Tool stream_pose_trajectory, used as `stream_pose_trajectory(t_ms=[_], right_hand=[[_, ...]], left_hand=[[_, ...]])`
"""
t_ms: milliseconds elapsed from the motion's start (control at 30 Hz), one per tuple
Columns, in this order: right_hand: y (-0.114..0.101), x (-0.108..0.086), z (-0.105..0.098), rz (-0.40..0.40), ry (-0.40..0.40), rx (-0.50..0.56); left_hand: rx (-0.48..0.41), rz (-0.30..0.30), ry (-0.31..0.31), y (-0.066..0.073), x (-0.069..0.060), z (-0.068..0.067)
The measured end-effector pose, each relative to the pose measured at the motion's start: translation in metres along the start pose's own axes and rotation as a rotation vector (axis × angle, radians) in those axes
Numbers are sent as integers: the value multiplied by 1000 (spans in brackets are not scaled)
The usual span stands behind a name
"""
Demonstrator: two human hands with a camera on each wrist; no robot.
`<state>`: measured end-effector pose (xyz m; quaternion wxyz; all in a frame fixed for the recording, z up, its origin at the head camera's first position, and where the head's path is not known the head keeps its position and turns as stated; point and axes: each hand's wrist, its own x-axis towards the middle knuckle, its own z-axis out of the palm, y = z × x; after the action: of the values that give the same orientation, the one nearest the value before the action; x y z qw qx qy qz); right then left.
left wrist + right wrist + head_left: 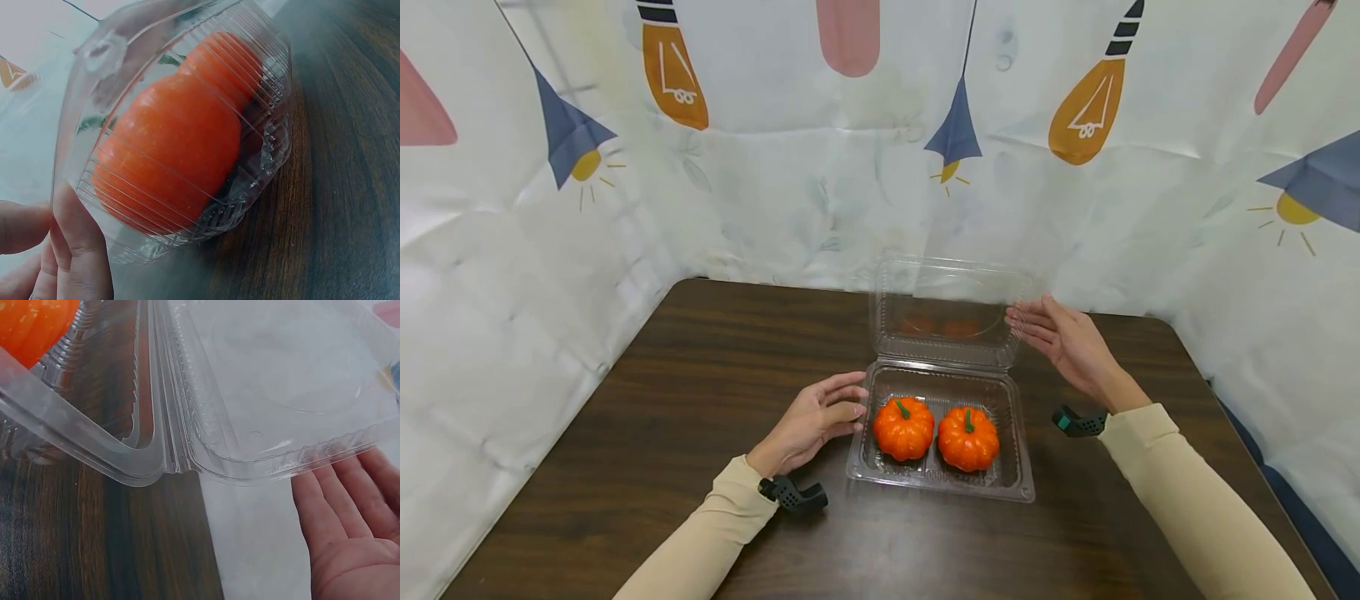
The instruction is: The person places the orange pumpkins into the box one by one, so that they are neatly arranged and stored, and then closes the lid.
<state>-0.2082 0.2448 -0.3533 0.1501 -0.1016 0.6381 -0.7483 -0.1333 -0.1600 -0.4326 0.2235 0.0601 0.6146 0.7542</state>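
Note:
A clear plastic clamshell container [940, 492] lies on the table, its hinged lid [951, 279] standing raised at the back. Two small orange pumpkins with green stems sit side by side in the base, the left pumpkin [903, 428] and the right pumpkin [968, 438]. My left hand [816, 417] pinches the base's left rim between thumb and fingers, as the left wrist view shows up close. With fingers extended, my right hand [1067, 346] touches the right edge of the lid; in the right wrist view its fingers [337, 506] are straight behind that edge.
The dark wooden table [647, 433] spreads around the container. A printed cloth [775, 192] with lamp and bulb patterns hangs behind the table and along its sides. Each wrist wears a black band.

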Motion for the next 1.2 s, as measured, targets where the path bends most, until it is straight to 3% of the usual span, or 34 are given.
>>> stream_pose_trajectory(t_ms=[267,567,933,1200], right_hand=[[-2,-10,4,-31,-28,11],[-8,-23,9,-48,-43,-163],[-22,-41,14,33,-18,-513],[-22,-51,10,-107,-107,-854]], left_hand=[[3,-2,7,-1,0,2],[-26,2,7,-2,-1,1],[-25,-3,4,-2,0,0],[-17,-13,0,0,0,0]])
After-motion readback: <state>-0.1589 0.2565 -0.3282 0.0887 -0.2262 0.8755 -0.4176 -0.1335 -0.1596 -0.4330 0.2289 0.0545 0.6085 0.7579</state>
